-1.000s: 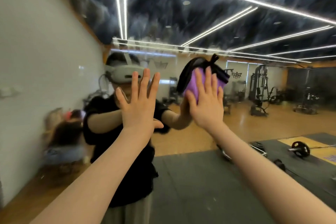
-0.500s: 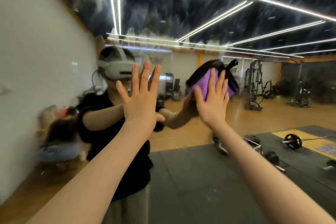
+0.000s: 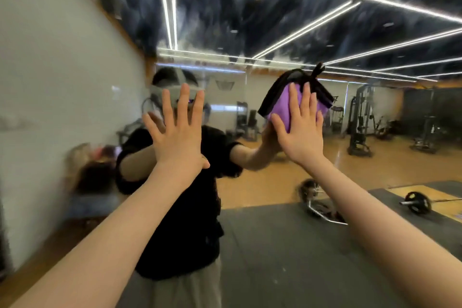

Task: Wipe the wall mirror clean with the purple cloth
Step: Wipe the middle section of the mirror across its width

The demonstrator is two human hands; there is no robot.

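Against the wall mirror (image 3: 275, 170), left hand (image 3: 178, 137) flat with fingers spread, right hand (image 3: 301, 130) pressing purple cloth (image 3: 282, 105) with straight fingers.

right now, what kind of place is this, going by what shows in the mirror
Most likely a gym. The wall mirror reflects a weight machine at the far side, a barbell with plates on dark floor mats, and more equipment further back.

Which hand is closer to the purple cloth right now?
Right. The right hand presses flat on the purple cloth; the left hand is spread beside it, off to the left, apart.
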